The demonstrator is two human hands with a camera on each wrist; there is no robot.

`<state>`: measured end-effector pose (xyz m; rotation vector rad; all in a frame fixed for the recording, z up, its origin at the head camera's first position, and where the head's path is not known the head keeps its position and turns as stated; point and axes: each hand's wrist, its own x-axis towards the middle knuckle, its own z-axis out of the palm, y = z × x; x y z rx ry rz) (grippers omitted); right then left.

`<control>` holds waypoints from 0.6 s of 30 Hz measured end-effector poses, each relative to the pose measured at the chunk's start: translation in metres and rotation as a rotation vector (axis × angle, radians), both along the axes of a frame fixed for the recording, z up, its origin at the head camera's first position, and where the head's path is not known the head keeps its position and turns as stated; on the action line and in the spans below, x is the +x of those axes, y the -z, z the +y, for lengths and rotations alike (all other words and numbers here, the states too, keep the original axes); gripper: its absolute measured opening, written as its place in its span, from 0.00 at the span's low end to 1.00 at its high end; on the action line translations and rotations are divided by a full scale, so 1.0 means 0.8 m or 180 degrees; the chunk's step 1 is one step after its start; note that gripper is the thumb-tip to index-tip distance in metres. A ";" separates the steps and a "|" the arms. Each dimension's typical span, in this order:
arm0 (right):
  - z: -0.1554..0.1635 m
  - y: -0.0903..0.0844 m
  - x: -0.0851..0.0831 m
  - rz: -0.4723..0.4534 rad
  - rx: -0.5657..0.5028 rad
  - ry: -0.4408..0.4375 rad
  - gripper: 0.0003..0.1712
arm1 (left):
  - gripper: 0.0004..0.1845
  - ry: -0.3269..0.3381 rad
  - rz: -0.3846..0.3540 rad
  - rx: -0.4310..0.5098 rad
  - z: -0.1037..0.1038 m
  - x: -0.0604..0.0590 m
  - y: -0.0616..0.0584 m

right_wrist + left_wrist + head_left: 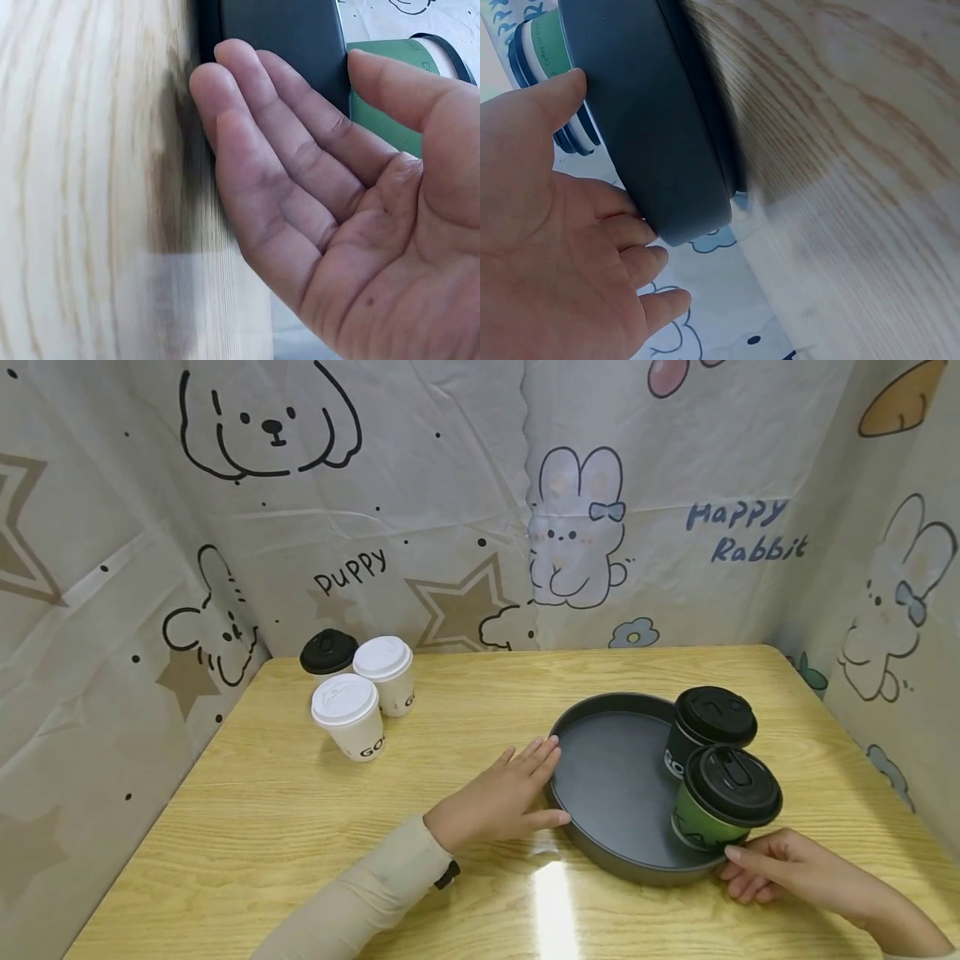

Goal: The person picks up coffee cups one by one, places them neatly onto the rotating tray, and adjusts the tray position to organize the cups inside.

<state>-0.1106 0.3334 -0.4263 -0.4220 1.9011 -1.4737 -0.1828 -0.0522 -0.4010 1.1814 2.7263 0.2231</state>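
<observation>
A: What's in the tray [600, 777]?

B: Two lidded cups, both crowded against its right wall. The green cup [708, 822] stands nearest the right hand [780, 864], and the black cup [693, 735] is just behind it, the two touching or nearly so. The rest of the tray floor is bare.

A: And the hands?

B: One on each side of the tray, on the table [480, 710]. The left hand [498, 797] lies flat with its fingers straight and spread a little, the fingertips against the tray's left wall; the wrist view shows its thumb at the rim and its fingers along the wall. The right hand sits at the near right edge, below the green cup, with relaxed fingers laid against the outer wall and the thumb up by the cup's green side. Neither hand curls round anything; whether the right thumb touches the cup I cannot tell.

A: Anything else about?

B: Three more cups [360, 689] stand in a cluster well away beyond the left hand, towards the far left corner: two with white lids in front, one with a black lid behind. Nothing lies between them and the hand. A printed cloth [450, 485] with puppies and rabbits walls the table on three sides.
</observation>
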 end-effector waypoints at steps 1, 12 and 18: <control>-0.001 0.000 0.001 -0.0002 0.0015 0.0021 0.23 | 0.47 -0.0002 -0.0005 -0.0009 0.000 0.000 0.000; 0.012 0.003 -0.006 -0.0130 -0.0173 0.0053 0.26 | 0.45 0.0065 0.0417 -0.0188 0.002 0.021 0.004; 0.025 0.000 -0.016 -0.0150 -0.0012 0.0212 0.27 | 0.45 0.0210 0.0506 -0.0162 0.001 0.038 0.007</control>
